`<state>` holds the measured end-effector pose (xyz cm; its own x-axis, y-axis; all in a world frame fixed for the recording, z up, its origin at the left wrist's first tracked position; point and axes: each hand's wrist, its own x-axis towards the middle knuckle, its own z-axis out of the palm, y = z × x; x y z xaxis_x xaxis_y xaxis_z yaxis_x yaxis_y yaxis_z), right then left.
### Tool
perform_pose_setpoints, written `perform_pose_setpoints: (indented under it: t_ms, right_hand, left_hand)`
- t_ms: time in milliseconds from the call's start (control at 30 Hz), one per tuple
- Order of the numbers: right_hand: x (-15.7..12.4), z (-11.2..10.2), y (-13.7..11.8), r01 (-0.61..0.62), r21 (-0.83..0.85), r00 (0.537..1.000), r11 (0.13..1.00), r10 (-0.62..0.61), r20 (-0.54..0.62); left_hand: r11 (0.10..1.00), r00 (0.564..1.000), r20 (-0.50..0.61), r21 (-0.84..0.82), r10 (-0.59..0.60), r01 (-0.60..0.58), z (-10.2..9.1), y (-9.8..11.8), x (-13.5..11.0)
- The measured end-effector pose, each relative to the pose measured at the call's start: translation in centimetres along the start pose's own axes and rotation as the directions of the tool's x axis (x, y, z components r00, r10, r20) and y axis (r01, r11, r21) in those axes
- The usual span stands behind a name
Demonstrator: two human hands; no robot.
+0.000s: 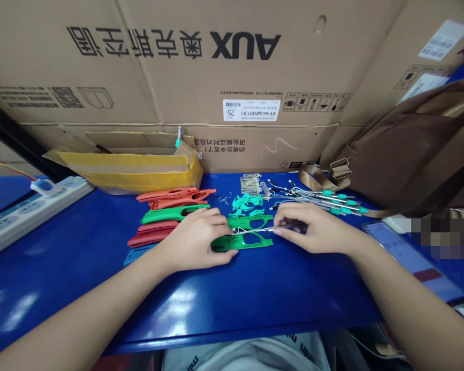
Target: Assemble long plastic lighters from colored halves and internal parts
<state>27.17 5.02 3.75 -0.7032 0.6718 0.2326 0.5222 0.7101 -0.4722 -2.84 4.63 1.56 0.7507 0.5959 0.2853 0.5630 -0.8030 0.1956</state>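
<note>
My left hand (204, 239) is closed around the left part of a green plastic shell (260, 242), thumb along its near edge. Just behind it lies a second green shell (253, 222) with a similar looped end. White wires (249, 230) run over the shells between my hands. At their right end, my right hand (309, 226) pinches a slim, greyish part, mostly covered by the fingers. Behind my hands are a pile of small teal plastic pieces (245, 202), several clear pieces (250, 184) and a bundle of metal rods (342, 202) with teal collars and white wires.
Orange shells (174, 196), red shells (152, 234) and a blue shell (137, 254) lie left of my left hand. Farther out are a yellow-taped carton (127, 172), a power strip (33, 208), a brown bag (413, 149) and a phone (417, 263). Large cartons (158, 103) stand behind.
</note>
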Motion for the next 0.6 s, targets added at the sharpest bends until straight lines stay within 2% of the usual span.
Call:
perform_pose_setpoints:
  t_ms: [67, 167, 267, 333, 467, 600]
  right_hand:
    - [0.0, 0.1, -0.1, 0.018, 0.029, 0.999, 0.999, -0.017, -0.051]
    - [0.1, 0.4, -0.2, 0.042, 0.03, 0.99, 0.999, -0.038, -0.133]
    - [0.1, 0.7, -0.3, 0.067, -0.001, 0.98, 0.998, -0.066, -0.188]
    - [0.2, 0.8, -0.3, 0.085, -0.023, 0.975, 0.996, -0.088, -0.202]
    - [0.3, 1.0, -0.3, 0.091, -0.039, 0.973, 0.995, -0.098, -0.21]
    - [0.3, 1.1, -0.1, 0.067, -0.044, 0.972, 0.997, -0.075, -0.221]
  left_hand:
    - [0.999, 0.992, -0.117, -0.021, -0.038, 0.036, 0.0, 0.4, 0.0]
    - [0.989, 0.948, -0.296, -0.127, -0.117, 0.082, 0.0, 1.1, -0.1]
    - [0.982, 0.913, -0.376, -0.157, -0.159, 0.106, 0.0, 1.6, -0.2]
    - [0.979, 0.914, -0.367, -0.165, -0.173, 0.119, 0.2, 1.8, -0.1]
    - [0.954, 0.938, -0.267, -0.258, -0.221, 0.152, 0.5, 2.1, -0.1]
    - [0.863, 0.922, -0.16, -0.436, -0.354, 0.256, 0.8, 2.5, 0.0]
